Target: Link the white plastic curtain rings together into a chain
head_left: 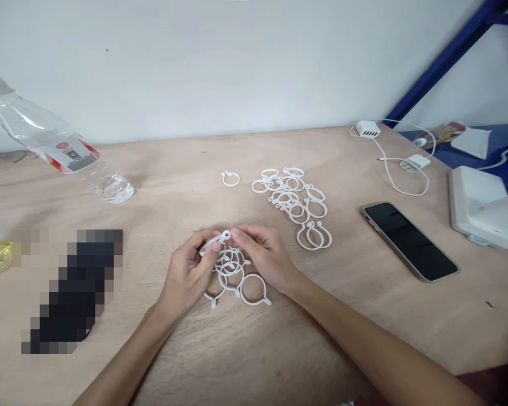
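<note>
At the centre of the frame both hands meet over a small cluster of white plastic rings point(232, 276) lying on the desk point(279, 349). The left hand point(190, 270) and the right hand point(265, 256) each pinch one and the same ring point(217, 241) between thumb and fingertips, holding it just above the cluster; the ring's small clasp sits between the two thumbs. This looks like the step of working one ring's clasp, joining or parting it from the linked ones beneath, though which cannot be told. The next move would call for a fine two-handed twist or press at the clasp. A larger heap of rings point(292, 203) lies above and right of the hands, with a single ring point(231, 179) left of it. A phone point(408, 239) lies at right, a clear bottle point(59, 146) at upper left.
</note>
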Motion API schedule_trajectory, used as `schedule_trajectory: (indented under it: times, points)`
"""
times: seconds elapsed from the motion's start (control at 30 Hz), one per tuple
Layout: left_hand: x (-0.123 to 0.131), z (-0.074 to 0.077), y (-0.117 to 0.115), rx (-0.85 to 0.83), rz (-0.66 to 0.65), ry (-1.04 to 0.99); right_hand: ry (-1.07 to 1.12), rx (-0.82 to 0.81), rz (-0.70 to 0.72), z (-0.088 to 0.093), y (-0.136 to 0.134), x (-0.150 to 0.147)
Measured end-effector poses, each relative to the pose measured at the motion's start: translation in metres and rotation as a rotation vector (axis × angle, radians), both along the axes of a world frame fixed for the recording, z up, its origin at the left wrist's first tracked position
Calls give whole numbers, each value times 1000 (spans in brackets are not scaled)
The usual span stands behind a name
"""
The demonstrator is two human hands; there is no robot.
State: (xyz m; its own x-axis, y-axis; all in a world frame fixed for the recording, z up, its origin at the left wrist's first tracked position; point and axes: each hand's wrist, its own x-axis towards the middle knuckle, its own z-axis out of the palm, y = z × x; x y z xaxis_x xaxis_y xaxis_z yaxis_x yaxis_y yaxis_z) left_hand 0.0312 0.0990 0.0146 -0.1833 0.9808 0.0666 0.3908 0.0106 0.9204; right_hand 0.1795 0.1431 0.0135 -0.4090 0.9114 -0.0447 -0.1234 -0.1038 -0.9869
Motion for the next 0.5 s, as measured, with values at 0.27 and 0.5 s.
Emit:
schedule_trajectory:
  times: [0.27,0.5]
  points:
    - [0,0,-1,-1,-48,84,-67,45,-50,1,4,0]
    - [-3,-3,-1,54,-81,157,-111,80,18,3,12,4]
